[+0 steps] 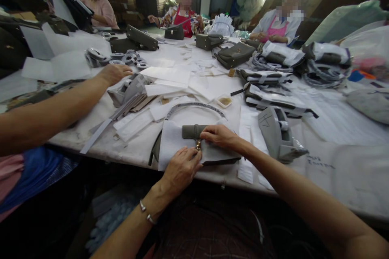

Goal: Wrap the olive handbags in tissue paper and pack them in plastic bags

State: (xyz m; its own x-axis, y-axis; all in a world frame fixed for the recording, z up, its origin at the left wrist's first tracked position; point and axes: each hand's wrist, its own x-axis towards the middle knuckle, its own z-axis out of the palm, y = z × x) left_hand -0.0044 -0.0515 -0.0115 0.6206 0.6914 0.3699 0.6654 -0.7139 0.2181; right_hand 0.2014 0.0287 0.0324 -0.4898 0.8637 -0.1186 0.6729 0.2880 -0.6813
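1. Grey-green bag [194, 130] lies at the bench's [139, 154] near edge, white sheet [172, 145] over its front, wrapped handle [194, 105] arching behind.
2. Left hand [182, 165]: fingers bent at the gold clasp [198, 145]; pinching or only resting, cannot tell.
3. Right hand [220, 135]: fingers gathered at the flap [189, 132], just above the clasp; grip partly hidden.
4. Step, as judged: clasp work. Next move seems to call for a steadied flap, fine fingertip control.

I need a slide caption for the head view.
Left hand and right hand at the gold clasp of a bag.
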